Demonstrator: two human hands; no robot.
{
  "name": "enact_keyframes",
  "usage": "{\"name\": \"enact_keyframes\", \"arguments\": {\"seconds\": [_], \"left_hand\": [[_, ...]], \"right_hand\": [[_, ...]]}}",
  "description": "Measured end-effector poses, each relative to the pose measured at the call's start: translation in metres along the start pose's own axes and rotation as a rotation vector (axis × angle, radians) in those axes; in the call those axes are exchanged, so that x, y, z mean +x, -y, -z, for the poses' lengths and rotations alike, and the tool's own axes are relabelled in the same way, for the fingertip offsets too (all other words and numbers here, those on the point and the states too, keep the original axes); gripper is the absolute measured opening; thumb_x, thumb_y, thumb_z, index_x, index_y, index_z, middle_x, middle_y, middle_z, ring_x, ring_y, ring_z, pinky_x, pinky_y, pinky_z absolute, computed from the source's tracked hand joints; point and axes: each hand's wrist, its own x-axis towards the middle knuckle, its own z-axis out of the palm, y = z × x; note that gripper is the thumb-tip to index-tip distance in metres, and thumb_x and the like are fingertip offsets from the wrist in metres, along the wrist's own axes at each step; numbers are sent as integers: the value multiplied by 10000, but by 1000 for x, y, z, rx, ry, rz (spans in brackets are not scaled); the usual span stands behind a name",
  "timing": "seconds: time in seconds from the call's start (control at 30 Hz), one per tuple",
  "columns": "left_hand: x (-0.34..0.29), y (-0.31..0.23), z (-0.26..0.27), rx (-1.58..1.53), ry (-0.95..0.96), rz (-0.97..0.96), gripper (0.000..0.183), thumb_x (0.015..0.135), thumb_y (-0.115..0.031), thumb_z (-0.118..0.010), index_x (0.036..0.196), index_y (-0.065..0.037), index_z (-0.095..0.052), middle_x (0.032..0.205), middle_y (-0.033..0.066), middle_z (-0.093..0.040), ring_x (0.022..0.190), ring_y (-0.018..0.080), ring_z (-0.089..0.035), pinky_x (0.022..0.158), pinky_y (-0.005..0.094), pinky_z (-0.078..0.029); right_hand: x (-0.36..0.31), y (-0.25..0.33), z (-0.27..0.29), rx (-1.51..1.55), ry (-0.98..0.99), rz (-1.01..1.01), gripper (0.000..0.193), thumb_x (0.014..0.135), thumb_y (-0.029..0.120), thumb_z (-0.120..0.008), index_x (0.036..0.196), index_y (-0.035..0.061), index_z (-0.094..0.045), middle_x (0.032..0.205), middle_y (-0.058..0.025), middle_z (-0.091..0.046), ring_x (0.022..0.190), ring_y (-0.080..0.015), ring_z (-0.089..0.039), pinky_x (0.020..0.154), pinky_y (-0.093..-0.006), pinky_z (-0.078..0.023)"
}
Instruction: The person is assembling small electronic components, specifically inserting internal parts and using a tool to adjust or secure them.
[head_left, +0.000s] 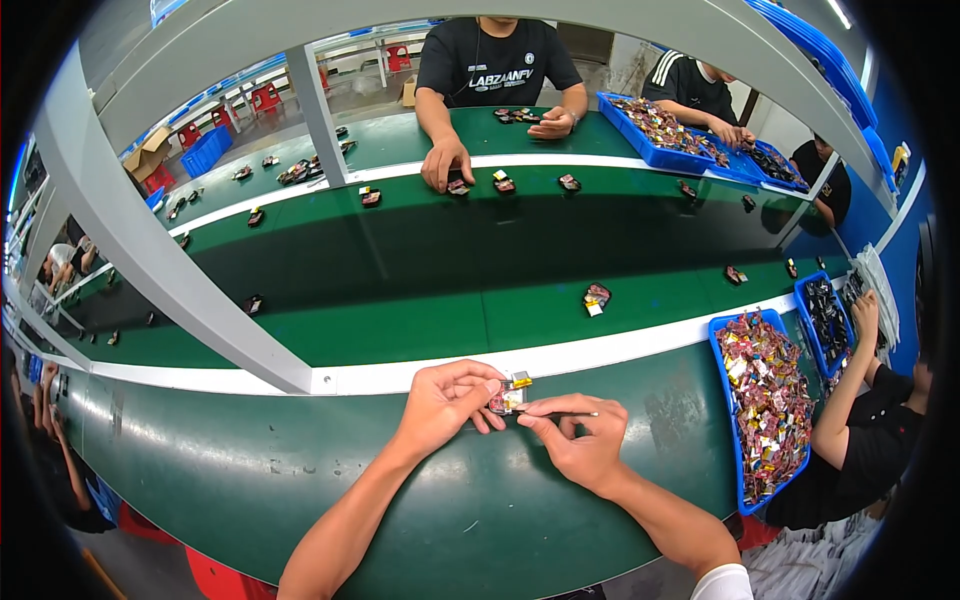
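Note:
Just past the middle of the green bench [330, 480], my left hand [440, 408] pinches a small electronic assembly [507, 399] between thumb and fingers. It shows a reddish board with wires and a silver-and-yellow piece on top. My right hand [585, 445] is closed round a thin dark rod-like tool [572, 413], perhaps tweezers, whose far end sticks out to the right. The tool's near end and my right fingertips meet the assembly at its right side. My fingers hide part of the assembly, so the exact contact cannot be made out.
Beyond a white rail runs a green conveyor belt [420, 330] with scattered assemblies, one nearby [596, 298]. A blue tray [745, 480] heaped with wired parts stands right, beside a blue tray of black parts [828, 322]. A grey post [190, 260] rises left. Other people work opposite and at both sides.

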Motion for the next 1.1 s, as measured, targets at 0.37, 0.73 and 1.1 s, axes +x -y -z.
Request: {"name": "enact_keyframes", "arguments": {"seconds": [0.37, 0.73, 1.1], "left_hand": [[-2, -6, -7, 99, 4, 35, 242, 894, -41, -726, 1101, 60, -652, 861, 132, -728, 675, 152, -710, 509, 241, -530], [-1, -2, -7, 85, -41, 65, 189, 896, -10, -705, 1063, 62, -651, 834, 133, -720, 649, 153, -700, 531, 256, -552], [34, -16, 7, 179, -437, -118, 103, 900, 44, -616, 987, 98, -625, 813, 163, -692, 598, 197, -692, 527, 294, -592]], "right_hand": [[4, 1, -1, -101, 15, 279, 128, 723, 1, -829, 779, 84, -751, 808, -22, -773, 367, -51, -407, 427, -227, -284], [3, 2, -2, -136, 47, 282, 161, 718, -18, -807, 819, 99, -764, 794, 2, -761, 502, -101, -607, 445, -249, -336], [8, -8, 2, -111, -130, 322, 172, 719, -12, -833, 846, 70, -752, 876, -42, -777, 413, -69, -472, 450, -215, -354]]}}
